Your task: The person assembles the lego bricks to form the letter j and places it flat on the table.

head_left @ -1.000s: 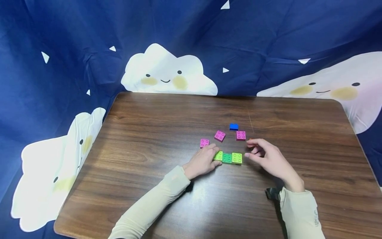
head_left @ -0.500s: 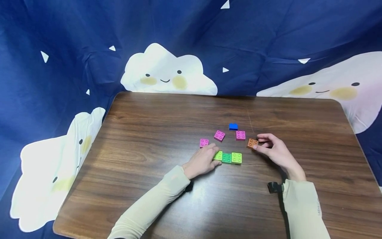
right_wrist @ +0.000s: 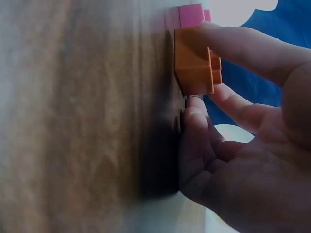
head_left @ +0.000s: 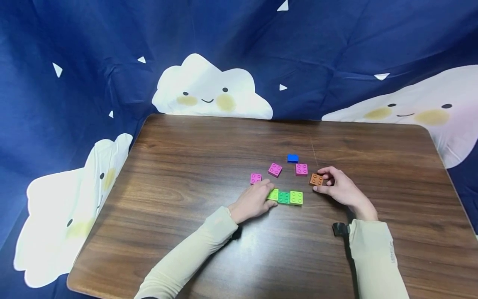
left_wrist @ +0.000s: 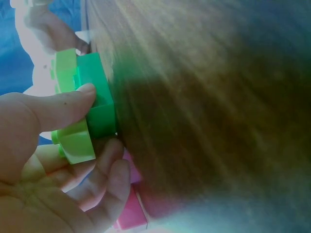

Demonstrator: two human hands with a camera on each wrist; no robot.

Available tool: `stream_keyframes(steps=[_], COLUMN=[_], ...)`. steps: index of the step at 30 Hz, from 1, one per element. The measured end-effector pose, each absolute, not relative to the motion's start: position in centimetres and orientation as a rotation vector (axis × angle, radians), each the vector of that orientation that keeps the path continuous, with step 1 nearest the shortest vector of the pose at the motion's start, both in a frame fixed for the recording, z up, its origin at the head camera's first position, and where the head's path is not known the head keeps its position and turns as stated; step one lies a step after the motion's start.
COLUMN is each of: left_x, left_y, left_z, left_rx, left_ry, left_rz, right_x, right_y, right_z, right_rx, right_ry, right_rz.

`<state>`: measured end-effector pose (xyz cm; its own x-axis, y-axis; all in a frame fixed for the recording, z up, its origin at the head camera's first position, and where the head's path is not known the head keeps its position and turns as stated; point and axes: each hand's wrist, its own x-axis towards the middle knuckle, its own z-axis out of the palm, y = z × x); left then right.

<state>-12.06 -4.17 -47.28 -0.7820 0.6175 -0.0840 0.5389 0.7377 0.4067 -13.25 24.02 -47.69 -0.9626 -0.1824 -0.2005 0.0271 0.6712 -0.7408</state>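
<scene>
My left hand (head_left: pixel 253 200) holds the left end of a row of toy building bricks. In the left wrist view, a lime brick (left_wrist: pixel 77 142) and another lime brick (left_wrist: pixel 65 73) sit on a longer green brick (left_wrist: pixel 101 116), with the thumb pressed along its side. To the right, my right hand (head_left: pixel 341 191) pinches an orange brick (head_left: pixel 316 180) between thumb and index finger. The right wrist view shows that orange brick (right_wrist: pixel 193 63) low at the tabletop, studs facing the palm, the other fingers curled beneath.
Beyond the green row lie three pink bricks: a left one (head_left: pixel 255 178), a tilted middle one (head_left: pixel 275 170) and a right one (head_left: pixel 301 169). A blue brick (head_left: pixel 293 158) lies behind them. The wooden table (head_left: pixel 179 158) meets a blue cloud-print curtain (head_left: pixel 298 41).
My right hand has moved from beside the green row to the orange brick, slightly away and to the right, and taken hold of it. My left hand has stayed in place.
</scene>
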Motion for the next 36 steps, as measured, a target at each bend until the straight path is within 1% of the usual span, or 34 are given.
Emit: stream_keyframes(steps=[22, 36], left_x=[-12.05, -12.02], left_y=[-4.1, -4.13], left_z=[-47.4, -47.6], left_rx=[0.904, 0.946], left_ry=[2.723, 2.741], left_rz=[0.55, 0.553], right_x=[-13.47, -13.26], right_y=[23.68, 23.78], right_z=[-47.48, -47.46], right_rx=[-0.13, -0.124], right_ry=[2.671, 2.687], right_rz=[-1.096, -1.052])
